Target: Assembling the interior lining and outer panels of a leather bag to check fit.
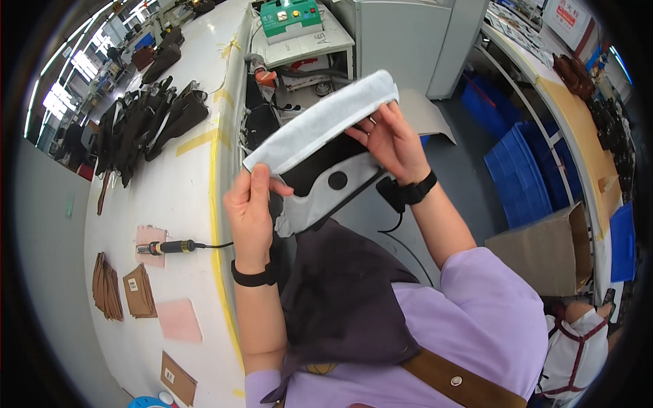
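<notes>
A fabric piece with a pale, white-backed band (320, 126) is stretched at a slant between my two hands. Below the band hangs a dark and light-grey part (357, 175) with a round black spot; whether the two are joined is hidden. My left hand (250, 212) pinches the band's lower left end, thumb on top and fingers behind. Higher up, my right hand (398, 144) grips the other end, its fingers partly behind the fabric. Both wrists wear black bands.
On the white table (194, 272) at left lie a pen-like tool (178, 247) with a black cord, brown stacks (139, 291), pink sheets (179, 319) and a black fabric heap (146, 122). A green machine (289, 20) stands ahead. Blue crates (513, 180), a cardboard box (537, 255) and another person (575, 357) are at right.
</notes>
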Motion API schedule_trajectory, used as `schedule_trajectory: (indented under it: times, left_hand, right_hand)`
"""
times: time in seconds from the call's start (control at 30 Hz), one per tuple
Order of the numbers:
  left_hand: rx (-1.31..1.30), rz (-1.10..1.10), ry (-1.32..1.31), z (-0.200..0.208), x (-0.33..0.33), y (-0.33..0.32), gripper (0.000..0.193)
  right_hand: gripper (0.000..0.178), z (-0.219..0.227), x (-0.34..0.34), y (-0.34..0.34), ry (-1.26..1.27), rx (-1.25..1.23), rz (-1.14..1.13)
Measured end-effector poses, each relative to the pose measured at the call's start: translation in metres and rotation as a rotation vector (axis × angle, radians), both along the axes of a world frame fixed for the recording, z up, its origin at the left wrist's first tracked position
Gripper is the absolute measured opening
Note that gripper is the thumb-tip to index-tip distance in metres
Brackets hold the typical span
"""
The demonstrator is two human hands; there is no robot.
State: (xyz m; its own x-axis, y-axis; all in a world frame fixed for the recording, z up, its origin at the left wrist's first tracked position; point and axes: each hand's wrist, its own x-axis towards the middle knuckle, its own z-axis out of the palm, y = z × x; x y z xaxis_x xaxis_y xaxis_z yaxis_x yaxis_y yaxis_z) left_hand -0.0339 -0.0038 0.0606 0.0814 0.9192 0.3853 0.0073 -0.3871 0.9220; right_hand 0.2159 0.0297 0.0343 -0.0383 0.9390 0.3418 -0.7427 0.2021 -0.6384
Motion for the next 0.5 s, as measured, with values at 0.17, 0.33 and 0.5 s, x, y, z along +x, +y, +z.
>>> schedule_trajectory:
  times: [0.17,0.33,0.5]
  left_hand:
    - [0.098,-0.059,-0.05,0.014,0.016,-0.001,0.029]
    - [0.107,-0.159,-0.013,0.023,0.014,0.005,0.029]
    - [0.037,-0.323,-0.254,0.033,0.013,0.002,0.032]
  right_hand:
    - [0.03,0.004,0.04,-0.009,-0.649,-0.131,0.04]
    - [0.03,-0.063,0.103,0.003,-0.562,-0.061,-0.273]
    - [0.101,-0.073,0.072,-0.008,-0.777,-0.035,-0.127]
